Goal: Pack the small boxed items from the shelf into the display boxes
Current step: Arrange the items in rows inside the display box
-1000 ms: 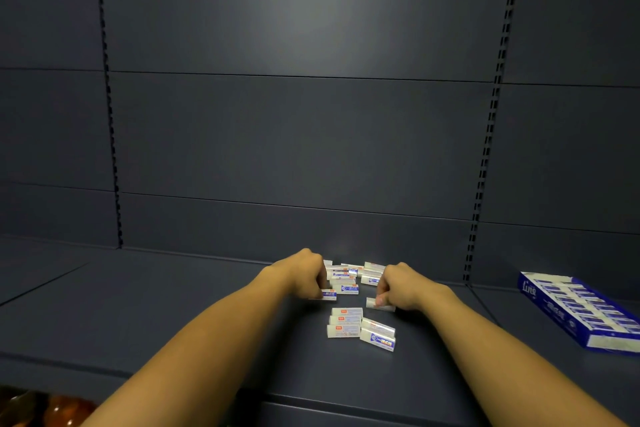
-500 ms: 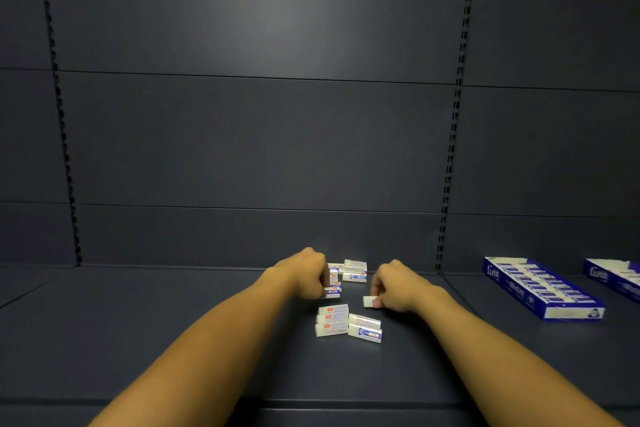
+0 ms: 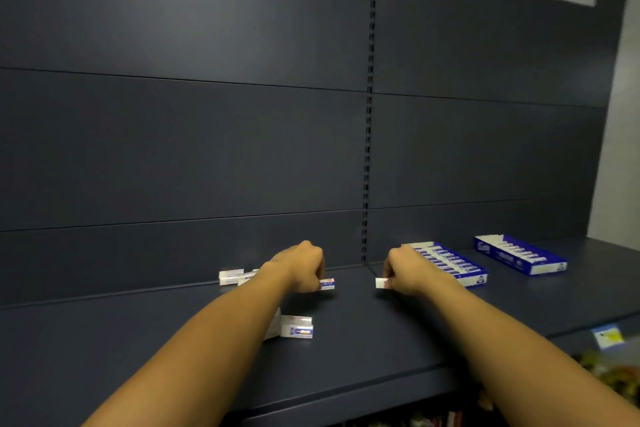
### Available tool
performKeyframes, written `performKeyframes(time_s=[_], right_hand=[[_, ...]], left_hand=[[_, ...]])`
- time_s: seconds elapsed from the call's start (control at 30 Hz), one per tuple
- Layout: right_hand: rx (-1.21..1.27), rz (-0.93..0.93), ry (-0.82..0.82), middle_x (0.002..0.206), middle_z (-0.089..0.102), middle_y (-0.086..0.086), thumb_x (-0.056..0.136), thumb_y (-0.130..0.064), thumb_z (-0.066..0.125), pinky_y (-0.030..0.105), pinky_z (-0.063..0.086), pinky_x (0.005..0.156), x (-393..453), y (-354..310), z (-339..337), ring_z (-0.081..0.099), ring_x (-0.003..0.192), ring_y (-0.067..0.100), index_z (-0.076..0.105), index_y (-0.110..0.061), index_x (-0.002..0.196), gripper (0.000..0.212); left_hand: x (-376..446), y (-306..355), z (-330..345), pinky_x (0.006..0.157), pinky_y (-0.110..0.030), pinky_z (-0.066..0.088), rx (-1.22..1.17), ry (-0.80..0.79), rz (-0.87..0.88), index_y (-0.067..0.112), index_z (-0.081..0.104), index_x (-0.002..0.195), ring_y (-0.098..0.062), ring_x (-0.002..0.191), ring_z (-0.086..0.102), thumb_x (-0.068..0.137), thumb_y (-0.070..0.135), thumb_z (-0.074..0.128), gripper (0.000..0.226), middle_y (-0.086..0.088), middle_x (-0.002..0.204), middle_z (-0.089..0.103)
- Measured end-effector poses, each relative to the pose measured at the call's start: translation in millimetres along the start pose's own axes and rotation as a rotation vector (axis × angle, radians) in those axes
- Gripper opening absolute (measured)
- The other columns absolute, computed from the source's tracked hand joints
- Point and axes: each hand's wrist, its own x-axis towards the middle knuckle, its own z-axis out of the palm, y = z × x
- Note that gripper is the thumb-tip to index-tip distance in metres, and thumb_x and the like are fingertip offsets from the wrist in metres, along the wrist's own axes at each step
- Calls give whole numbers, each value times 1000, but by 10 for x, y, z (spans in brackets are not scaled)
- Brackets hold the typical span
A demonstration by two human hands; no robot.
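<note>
My left hand is closed around small white boxes, one end sticking out to the right. My right hand grips another small white box by its end. Both hands hover just above the dark shelf. A few loose small boxes lie under my left forearm, and more rest by the back wall. A blue display box filled with rows of boxes sits just right of my right hand. A second blue display box lies farther right.
The dark back panel rises behind the shelf, with a slotted upright between the hands. A price tag hangs on the shelf's front edge at right. Blurred goods sit on the lower shelf.
The view has swung right and my hands have moved right with their boxes, away from the loose pile. Both display boxes now lie closer to my right hand.
</note>
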Motion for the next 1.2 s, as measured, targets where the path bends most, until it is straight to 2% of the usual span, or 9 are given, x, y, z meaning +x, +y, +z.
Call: performKeyframes(time_s=[0.17,0.33,0.5,0.63,0.7,0.83,0.93,1.03,1.2], right_hand=[[19,75,19,104,71,5,90,-27,72,31,56,82,-224,498,-118,67,89,20,78,-18,99,14],[0,129,32,101,67,4,87,-23,71,33,55,79,-505,976,-167,66,88,22,77,-16,93,11],[5,162,11,110,67,6,87,-26,74,37,56,89,-757,1491,-286,66,98,22,74,-15,104,21],[26,172,-9,109,67,5,88,-26,74,38,56,91,-957,1897,-373,65,98,21,72,-18,103,17],[22,173,-11,107,68,5,89,-25,73,38,56,90,-1073,2080,-411,65,97,22,72,-19,98,12],[-5,170,6,101,66,5,89,-21,71,35,57,84,-1311,2447,-487,64,93,21,69,-21,86,3],[-4,186,30,103,66,6,89,-23,71,35,57,81,-1472,2717,-532,64,92,22,71,-16,91,7],[9,215,44,105,64,7,87,-31,75,35,57,82,-1643,2983,-572,63,92,22,71,-15,97,19],[2,253,45,101,62,4,86,-30,75,32,56,78,-1828,3348,-625,62,86,18,71,-18,96,16]], left_hand=[[184,485,18,82,-38,59,7,-16,40,11,74,103,-24,90,66,87,17,71,17,-6,100,68],[333,1097,29,65,-32,54,-13,25,62,12,75,94,-21,78,65,85,16,70,11,-2,91,67],[438,1645,89,68,-35,57,-22,25,63,12,75,91,-23,81,67,83,17,69,11,-3,90,68],[486,1977,158,74,-38,60,-16,7,58,9,75,93,-23,85,68,82,18,69,16,-5,93,70],[506,2136,184,76,-40,62,-10,13,55,9,76,91,-24,83,68,81,19,69,16,-6,93,71],[571,2463,209,75,-35,60,-21,30,67,12,69,85,-20,81,66,83,22,72,11,-4,90,69],[646,2691,215,85,-38,60,-49,29,78,9,71,97,-21,91,67,85,20,73,17,-6,100,70],[712,2952,240,88,-38,59,-57,19,84,6,73,100,-21,94,67,86,21,73,20,-8,102,70],[829,3357,297,82,-38,60,-37,0,118,6,76,91,-23,85,68,85,15,71,12,-6,88,70]])
